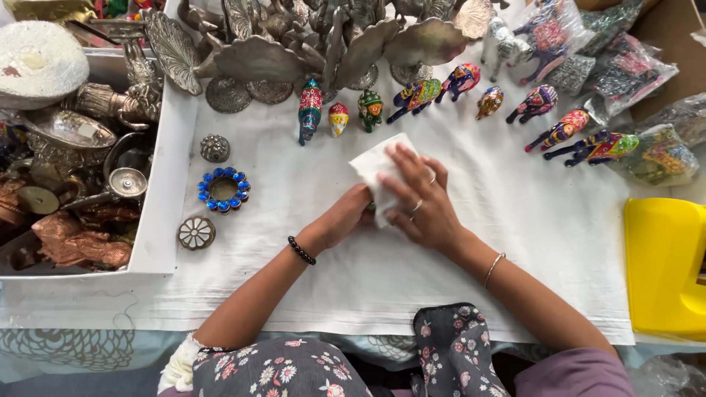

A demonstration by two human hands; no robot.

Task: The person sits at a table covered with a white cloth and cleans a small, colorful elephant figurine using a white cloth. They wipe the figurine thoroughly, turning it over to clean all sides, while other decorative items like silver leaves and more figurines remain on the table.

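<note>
Both hands, left hand [346, 215] and right hand [419, 197], closed around crumpled white paper [376, 167] on creased cloth [515, 220].

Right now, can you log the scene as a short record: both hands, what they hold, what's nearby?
left hand: closed on a small item, mostly hidden under the cloth
right hand: pressing white cloth over that item
surface: white table covering
behind hands: row of painted animal figurines
left side: blue beaded ring holder
right edge: yellow plastic object

White cloth [379, 173], white table cover [515, 220], a blue-beaded ring [223, 190] (gold centre), yellow box [665, 265], multicoloured painted figurines [415, 95].
</note>
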